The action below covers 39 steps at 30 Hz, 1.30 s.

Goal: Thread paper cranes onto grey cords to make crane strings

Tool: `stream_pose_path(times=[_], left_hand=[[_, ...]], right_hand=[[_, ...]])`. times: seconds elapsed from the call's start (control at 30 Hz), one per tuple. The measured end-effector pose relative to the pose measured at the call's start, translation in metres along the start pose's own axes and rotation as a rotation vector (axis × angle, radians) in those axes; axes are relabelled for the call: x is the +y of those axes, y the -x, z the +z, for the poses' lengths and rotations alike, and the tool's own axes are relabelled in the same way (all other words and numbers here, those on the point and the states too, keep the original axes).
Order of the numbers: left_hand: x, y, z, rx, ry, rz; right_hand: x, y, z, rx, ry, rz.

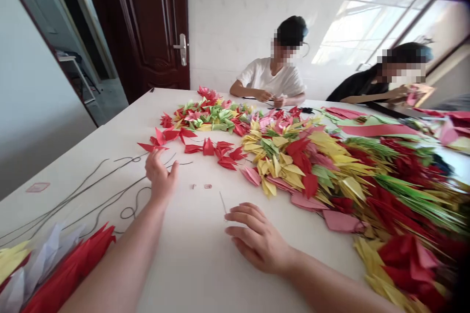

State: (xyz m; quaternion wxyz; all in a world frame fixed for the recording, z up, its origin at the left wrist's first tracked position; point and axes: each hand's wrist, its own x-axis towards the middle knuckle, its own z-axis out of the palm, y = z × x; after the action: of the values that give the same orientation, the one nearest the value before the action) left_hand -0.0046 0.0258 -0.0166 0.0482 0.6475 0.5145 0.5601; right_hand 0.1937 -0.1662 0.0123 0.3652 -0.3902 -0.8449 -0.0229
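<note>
Holding the left hand (160,177) open and empty near a needle (223,203). Resting the right hand (259,240) open, fingers apart, just beside that needle.

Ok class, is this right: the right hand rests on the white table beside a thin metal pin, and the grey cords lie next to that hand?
No: the head view shows the grey cords next to the left hand, not the right hand. It does rest on the white table beside the thin metal pin.
</note>
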Motion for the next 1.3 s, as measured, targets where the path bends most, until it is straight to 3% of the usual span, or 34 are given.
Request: stream_pose_path(times=[0.13,0.3,0.37,0.5,0.8,0.93,1.1,1.3], left_hand=[[0.003,-0.002,0.0,-0.038,-0.008,0.037],[0.003,-0.002,0.0,-0.116,-0.023,0.005],[0.002,-0.003,0.0,-0.134,-0.038,0.011],[0.001,-0.004,0.0,-0.169,-0.032,0.009],[0.002,-0.005,-0.001,-0.177,0.02,-0.036],[0.0,-0.007,0.0,-0.165,0.051,-0.046],[0.0,-0.007,-0.001,-0.168,0.082,-0.066],[0.0,-0.008,-0.001,-0.175,0.09,-0.098]], right_hand=[[0.026,0.005,-0.016,0.146,0.115,0.136],[0.088,0.024,-0.034,0.396,0.37,0.581],[0.1,0.026,-0.033,0.445,0.367,0.654],[0.097,0.025,-0.031,0.373,0.412,0.641],[0.098,0.034,-0.037,0.413,0.67,0.788],[0.098,0.036,-0.032,0.335,0.774,0.868],[0.096,0.036,-0.033,0.254,0.828,0.878],[0.097,0.033,-0.036,0.251,0.856,0.877]])
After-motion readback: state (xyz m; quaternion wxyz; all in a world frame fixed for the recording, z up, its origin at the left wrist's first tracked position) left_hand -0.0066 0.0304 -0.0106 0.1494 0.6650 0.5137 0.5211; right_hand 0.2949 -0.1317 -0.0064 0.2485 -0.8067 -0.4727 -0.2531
